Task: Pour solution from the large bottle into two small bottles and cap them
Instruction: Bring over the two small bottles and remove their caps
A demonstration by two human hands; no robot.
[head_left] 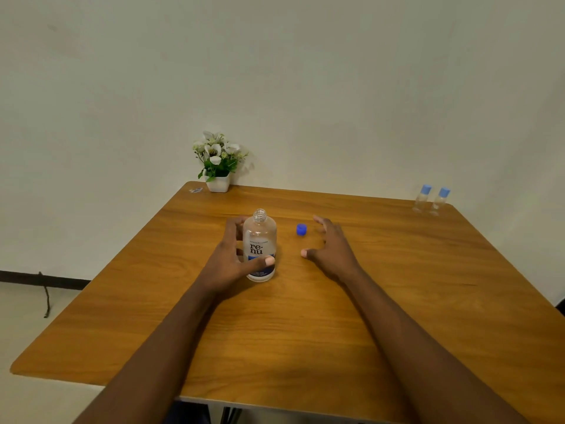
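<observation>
At desk (pixel 305 332) centre: my left hand (pixel 227 258) wraps the uncapped large bottle (pixel 260 240), steadying it.
Right hand (pixel 330 249): my fingers wide, empty, beside blue cap (pixel 301 230).
Small bottles (pixel 423 198): capped, far corner.

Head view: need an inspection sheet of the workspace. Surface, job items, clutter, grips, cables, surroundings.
Surface: wooden table, no spills seen.
Job's things: large bottle upright, uncapped, near centre; blue cap on the table to its right; two small bottles, capped, side by side at the far right corner.
Clutter: potted flowers at the far edge; small scrap beside them, too small to identify.
Grips: left grip holds the large bottle; right grip has its fingers spread, near the blue cap, not touching it.
Cables: dark cord on the floor, left of the table.
Surroundings: plain wall; dark baseboard at left.
</observation>
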